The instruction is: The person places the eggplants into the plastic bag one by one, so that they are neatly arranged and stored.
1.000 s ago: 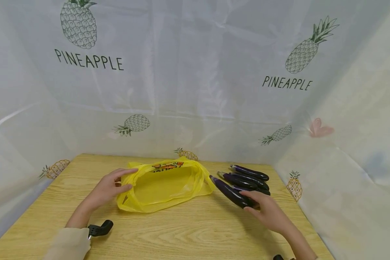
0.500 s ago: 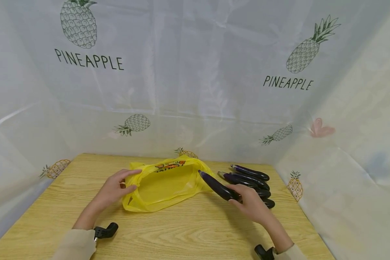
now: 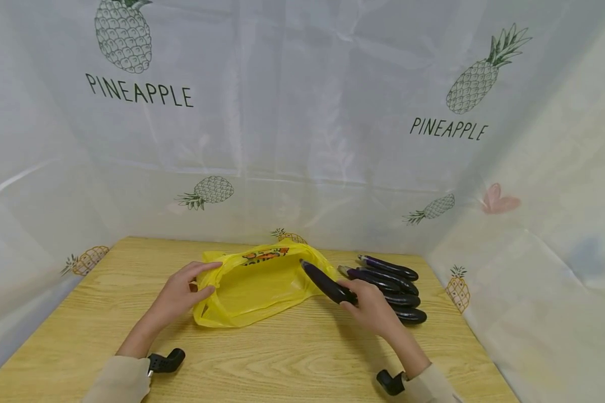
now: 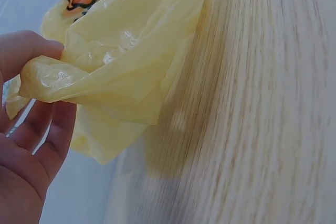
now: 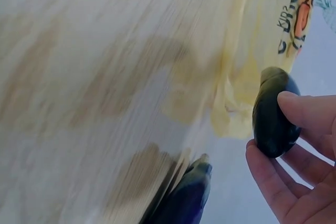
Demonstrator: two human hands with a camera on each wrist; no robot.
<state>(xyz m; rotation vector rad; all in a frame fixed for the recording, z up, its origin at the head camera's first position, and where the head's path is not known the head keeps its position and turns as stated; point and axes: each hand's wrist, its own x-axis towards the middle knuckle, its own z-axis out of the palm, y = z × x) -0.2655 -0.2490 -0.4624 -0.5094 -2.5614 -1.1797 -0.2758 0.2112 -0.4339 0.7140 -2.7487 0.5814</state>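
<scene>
**Eggplant (image 3: 326,284) Held at the Mouth of a Yellow Bag (image 3: 232,319)**

In the head view, the yellow bag lies on the table (image 3: 262,366) at the centre of the frame, its opening gaping. The person's left hand (image 3: 178,291), left of centre, pinches the rim between thumb and fingers. The right hand (image 3: 369,307), right of centre, grips the eggplant, whose narrow end points up and left across the opening; whether that end is past the rim cannot be told. Five other eggplants (image 3: 387,279) lie close together at the right, partly behind that hand. A pineapple-printed sheet (image 3: 302,123) fills the upper frame.

In the left wrist view, the left hand enters at the left edge, its fingers pinching a fold of yellow plastic; orange-and-black print shows at upper left.

In the right wrist view, the eggplant sits right of centre, pinched between the thumb and the fingers beneath. The bag stands behind it at upper right, and part of the other eggplants shows at bottom centre.
</scene>
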